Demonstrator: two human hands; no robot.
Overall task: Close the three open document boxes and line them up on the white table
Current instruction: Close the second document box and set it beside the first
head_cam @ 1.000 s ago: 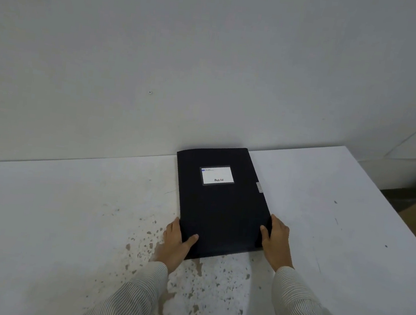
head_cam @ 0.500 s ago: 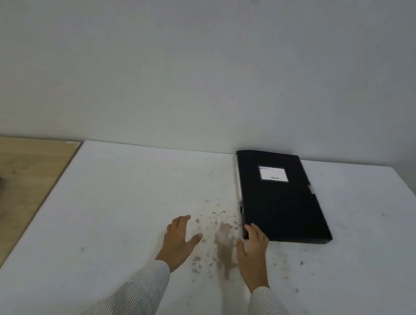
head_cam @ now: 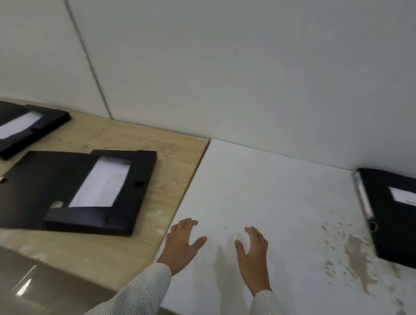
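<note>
- One view only, the head camera, riding on the person's head and looking forward and down.
- It faces the wall (head_cam: 240, 56), tilted, so the table edges run slanted.
- Wide angle: wooden table (head_cam: 175, 158) left, white table (head_cam: 276, 192) right, both in frame.
- Close in, both sleeves (head_cam: 137, 300) rise from the bottom edge.

No text legible. The closed document box (head_cam: 408, 223) to my right carries a white label (head_cam: 408, 198); its print is too blurred to read. The sheet (head_cam: 104, 184) in the nearer open box (head_cam: 67, 187) shows printed lines, unreadable.
</note>
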